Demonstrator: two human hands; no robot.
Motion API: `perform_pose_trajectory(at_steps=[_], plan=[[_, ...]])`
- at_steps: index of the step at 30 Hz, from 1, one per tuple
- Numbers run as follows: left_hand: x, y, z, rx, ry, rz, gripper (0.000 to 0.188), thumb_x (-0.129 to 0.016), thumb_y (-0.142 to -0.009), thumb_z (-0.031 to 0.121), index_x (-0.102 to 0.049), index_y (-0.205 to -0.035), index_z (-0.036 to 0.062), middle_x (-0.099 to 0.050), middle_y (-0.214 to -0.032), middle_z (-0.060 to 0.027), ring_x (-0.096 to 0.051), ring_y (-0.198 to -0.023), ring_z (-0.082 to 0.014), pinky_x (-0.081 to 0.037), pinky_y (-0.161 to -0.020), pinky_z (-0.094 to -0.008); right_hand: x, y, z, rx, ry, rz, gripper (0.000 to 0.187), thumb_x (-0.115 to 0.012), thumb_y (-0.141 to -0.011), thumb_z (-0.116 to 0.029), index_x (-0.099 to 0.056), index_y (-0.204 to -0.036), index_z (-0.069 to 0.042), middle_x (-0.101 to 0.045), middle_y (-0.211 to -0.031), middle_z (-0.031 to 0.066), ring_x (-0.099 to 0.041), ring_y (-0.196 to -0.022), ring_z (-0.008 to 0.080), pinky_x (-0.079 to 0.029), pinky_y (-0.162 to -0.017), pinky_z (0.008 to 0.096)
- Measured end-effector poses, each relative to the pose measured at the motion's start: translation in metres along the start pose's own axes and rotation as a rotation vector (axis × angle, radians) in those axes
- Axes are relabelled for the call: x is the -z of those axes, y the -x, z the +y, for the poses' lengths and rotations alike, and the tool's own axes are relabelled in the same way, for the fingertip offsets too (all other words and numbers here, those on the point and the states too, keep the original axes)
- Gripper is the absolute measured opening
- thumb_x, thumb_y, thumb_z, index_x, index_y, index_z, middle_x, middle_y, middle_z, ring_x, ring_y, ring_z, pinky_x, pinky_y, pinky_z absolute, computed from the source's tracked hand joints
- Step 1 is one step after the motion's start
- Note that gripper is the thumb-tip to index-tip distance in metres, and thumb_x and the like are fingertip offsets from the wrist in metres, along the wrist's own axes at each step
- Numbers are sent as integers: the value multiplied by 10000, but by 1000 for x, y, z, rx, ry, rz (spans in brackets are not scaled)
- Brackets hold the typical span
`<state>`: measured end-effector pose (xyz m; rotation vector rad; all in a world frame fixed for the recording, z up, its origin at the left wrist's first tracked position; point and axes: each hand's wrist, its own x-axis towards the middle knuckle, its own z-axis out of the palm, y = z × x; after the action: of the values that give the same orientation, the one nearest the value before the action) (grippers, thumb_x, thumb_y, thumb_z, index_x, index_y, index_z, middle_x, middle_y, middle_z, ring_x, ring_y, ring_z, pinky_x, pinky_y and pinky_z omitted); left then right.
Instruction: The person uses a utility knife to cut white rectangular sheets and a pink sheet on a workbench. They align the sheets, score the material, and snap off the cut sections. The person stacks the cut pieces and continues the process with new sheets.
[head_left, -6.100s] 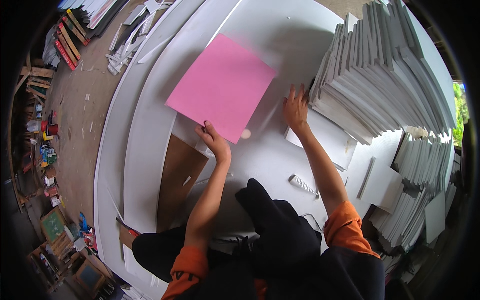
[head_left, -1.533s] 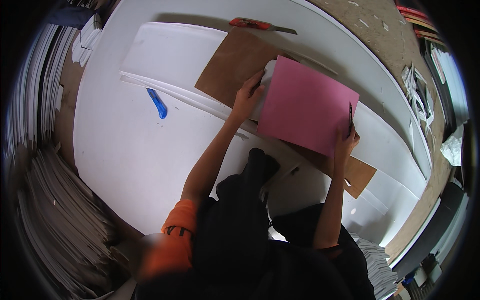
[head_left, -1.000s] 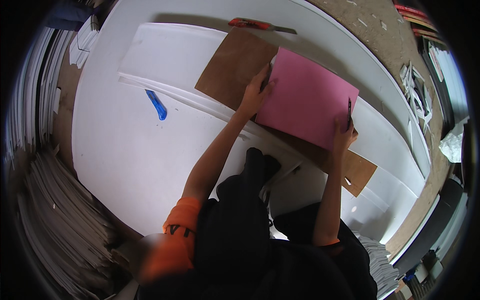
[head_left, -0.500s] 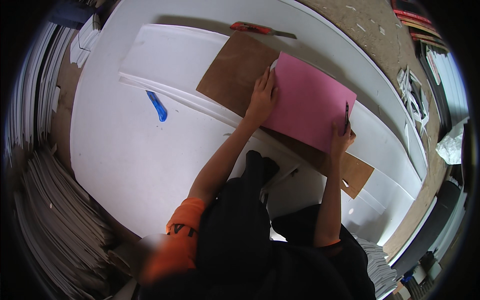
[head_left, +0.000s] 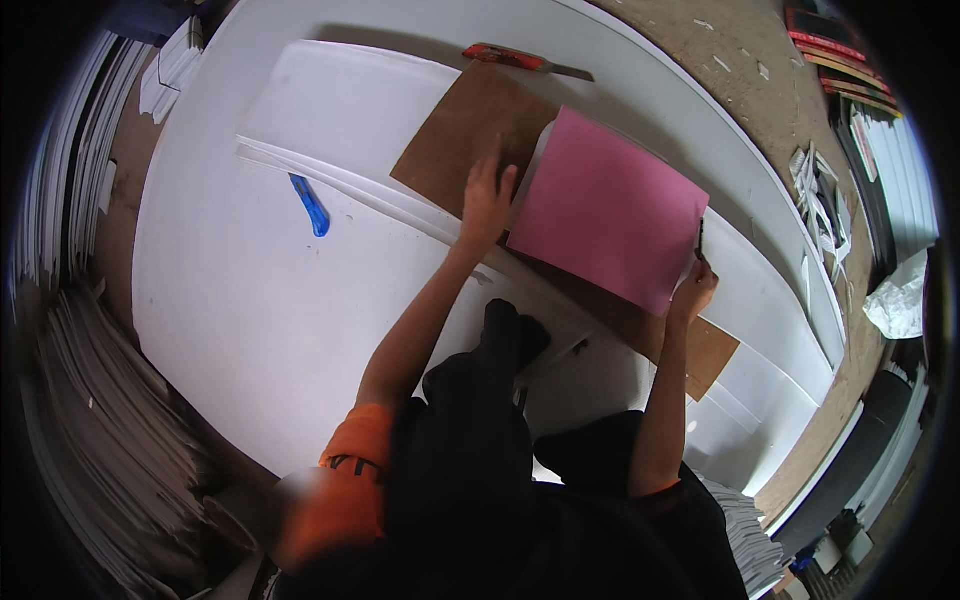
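A pink sheet [head_left: 610, 212] lies over a brown board [head_left: 470, 130], and a white edge shows along its left and right sides. My left hand [head_left: 486, 205] is over the brown board, just left of the pink sheet; its fingers are stretched out and it holds nothing. At the sheet's lower right corner my right hand [head_left: 694, 292] is closed around a slim black pen [head_left: 701, 238], which points away from me. Whether those fingers also pinch the sheet's edge, I cannot tell.
White boards [head_left: 350, 95] lie stacked beneath the brown one on a large white surface [head_left: 230, 290]. A blue utility knife [head_left: 311, 207] rests to the left, a red-handled cutter [head_left: 505, 57] at the far side. Piled sheets [head_left: 120, 400] line the left; a crumpled white bag [head_left: 898, 300] sits at right.
My left hand has come off the pink sheet and moved left over the brown board. The right hand has slid slightly outward at the corner, pen still in it.
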<state>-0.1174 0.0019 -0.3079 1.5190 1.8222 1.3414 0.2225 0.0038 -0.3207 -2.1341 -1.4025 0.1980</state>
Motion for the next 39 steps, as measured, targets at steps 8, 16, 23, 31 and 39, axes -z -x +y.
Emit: perform_pose_trajectory(at_steps=[8,16,23,31,39], plan=[[50,11,-2,292,245,-324,401,-638,-735,119,-533,-1117,55,-590,-963,-124,-600,-840,-212,-468,-718,-315,-9,-37,-112,-236,-1247,-453,161,-560,-814,-120,-535,-932,-12,-547,-828,34,-505,-738,103,-386,-663,233],[32,20,8,265,132,-376,552,-721,-597,112,-513,-1097,6,-582,-897,-145,-592,-772,-241,-471,-679,-327,-77,15,-215,429,-589,-1080,211,-660,-703,-202,-612,-842,-50,-607,-773,41,-552,-733,139,-434,-700,292],[27,36,6,326,46,-316,537,-720,-637,119,-481,-1100,-8,-561,-971,-132,-597,-821,-206,-496,-700,-303,-85,23,-220,616,-246,-1166,250,-693,-648,-267,-622,-842,-127,-597,-833,42,-506,-871,177,-354,-806,310],[29,39,1,303,131,-367,586,-707,-633,79,-435,-1144,-16,-512,-1034,-142,-584,-849,-207,-510,-723,-295,-92,31,-214,692,-108,-1102,248,-691,-625,-321,-637,-821,-178,-547,-871,37,-402,-993,205,-221,-910,419],[27,34,3,316,49,-393,630,-705,-611,64,-427,-1176,61,-540,-1009,-114,-585,-849,-207,-479,-748,-320,-85,33,-217,719,-41,-1140,303,-690,-616,-335,-630,-866,-176,-545,-891,51,-358,-1020,221,-205,-889,435]])
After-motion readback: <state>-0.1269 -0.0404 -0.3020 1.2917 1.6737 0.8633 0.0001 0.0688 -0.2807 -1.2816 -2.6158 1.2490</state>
